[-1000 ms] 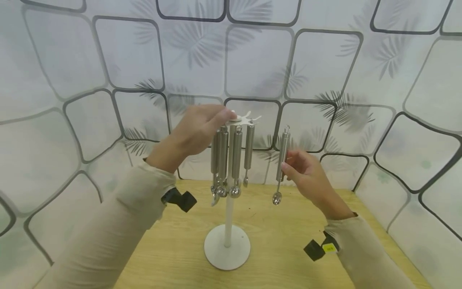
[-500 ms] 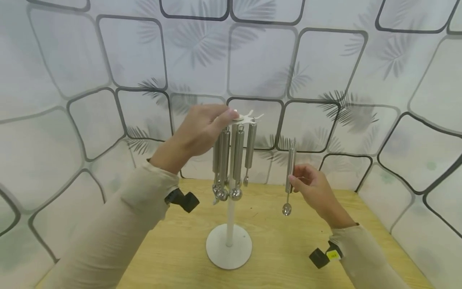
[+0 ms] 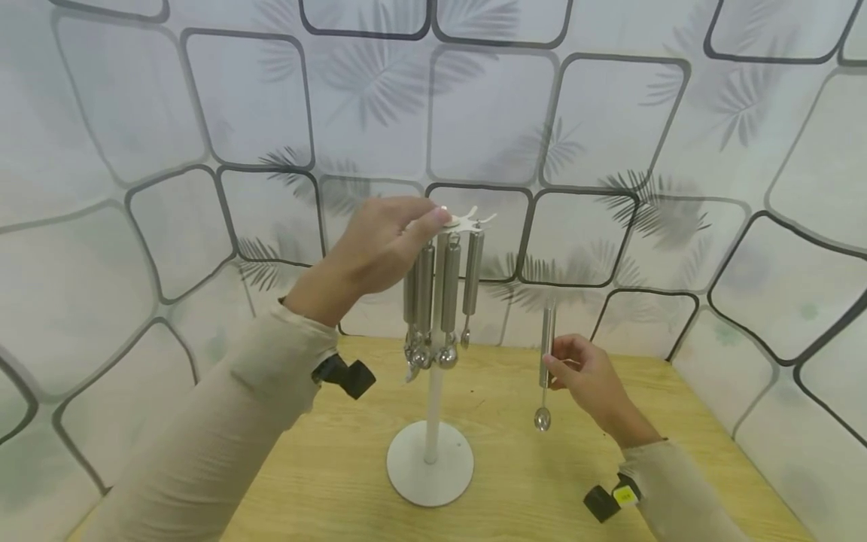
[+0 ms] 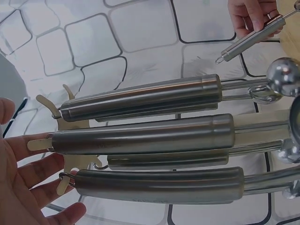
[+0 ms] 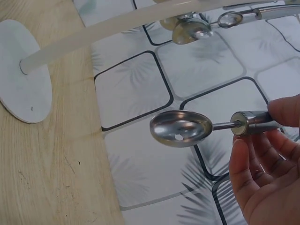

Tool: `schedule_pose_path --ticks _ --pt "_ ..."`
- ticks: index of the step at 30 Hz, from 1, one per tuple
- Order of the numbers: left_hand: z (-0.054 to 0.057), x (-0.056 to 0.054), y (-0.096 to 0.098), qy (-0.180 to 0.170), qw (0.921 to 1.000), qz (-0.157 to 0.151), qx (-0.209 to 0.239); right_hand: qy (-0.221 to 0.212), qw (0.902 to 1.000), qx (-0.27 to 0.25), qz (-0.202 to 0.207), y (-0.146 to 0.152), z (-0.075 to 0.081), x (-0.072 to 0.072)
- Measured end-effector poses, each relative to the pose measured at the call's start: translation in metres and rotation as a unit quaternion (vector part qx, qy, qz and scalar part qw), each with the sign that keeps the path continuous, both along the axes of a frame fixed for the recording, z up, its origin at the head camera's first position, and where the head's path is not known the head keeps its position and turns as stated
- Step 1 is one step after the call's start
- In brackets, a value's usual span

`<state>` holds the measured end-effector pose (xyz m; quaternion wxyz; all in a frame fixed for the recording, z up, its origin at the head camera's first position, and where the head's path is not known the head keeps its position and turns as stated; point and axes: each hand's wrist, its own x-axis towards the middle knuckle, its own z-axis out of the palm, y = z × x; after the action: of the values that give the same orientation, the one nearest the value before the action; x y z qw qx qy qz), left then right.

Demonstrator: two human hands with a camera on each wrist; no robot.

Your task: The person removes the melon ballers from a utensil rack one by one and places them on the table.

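Observation:
My right hand [image 3: 588, 376] pinches a melon baller [image 3: 548, 348] by its steel handle, upright with the bowl down, above the table to the right of a white stand [image 3: 430, 459]. In the right wrist view, the oval bowl [image 5: 180, 129] has a small hole. My left hand [image 3: 375, 245] rests on the top of the stand. In the left wrist view its fingers [image 4: 44, 168] are spread among the hooks. Several steel-handled scoops [image 4: 145, 133] hang from the stand, bowls down; some overlap or are partly hidden by my left hand.
The stand's round base sits on a pale wooden table [image 3: 325, 467]. Patterned wall covering [image 3: 488, 113] rises behind and along both sides. Dark camera mounts are strapped to both wrists.
My right hand has carried the melon baller down and slightly right, away from the stand. My left hand stays on the stand's top; the hanging scoops shift slightly.

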<state>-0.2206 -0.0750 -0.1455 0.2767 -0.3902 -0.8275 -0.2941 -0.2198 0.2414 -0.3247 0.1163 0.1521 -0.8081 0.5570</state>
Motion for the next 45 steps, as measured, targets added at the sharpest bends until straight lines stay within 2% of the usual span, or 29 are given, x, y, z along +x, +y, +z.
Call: schedule_pose_path --ticks 17,26,45 --pt "0.002 0.001 0.001 0.011 0.9999 0.009 -0.009 -0.067 0.9975 0.01 -0.019 0.008 -0.044 -0.003" --pt "0.002 0.002 0.0 0.003 1.0 0.005 -0.007 -0.1 0.9942 0.016 -0.036 0.009 -0.066 -0.006" --pt "0.001 0.003 0.0 0.001 1.0 0.005 -0.005 -0.179 0.9811 0.027 -0.068 0.014 -0.11 -0.012"
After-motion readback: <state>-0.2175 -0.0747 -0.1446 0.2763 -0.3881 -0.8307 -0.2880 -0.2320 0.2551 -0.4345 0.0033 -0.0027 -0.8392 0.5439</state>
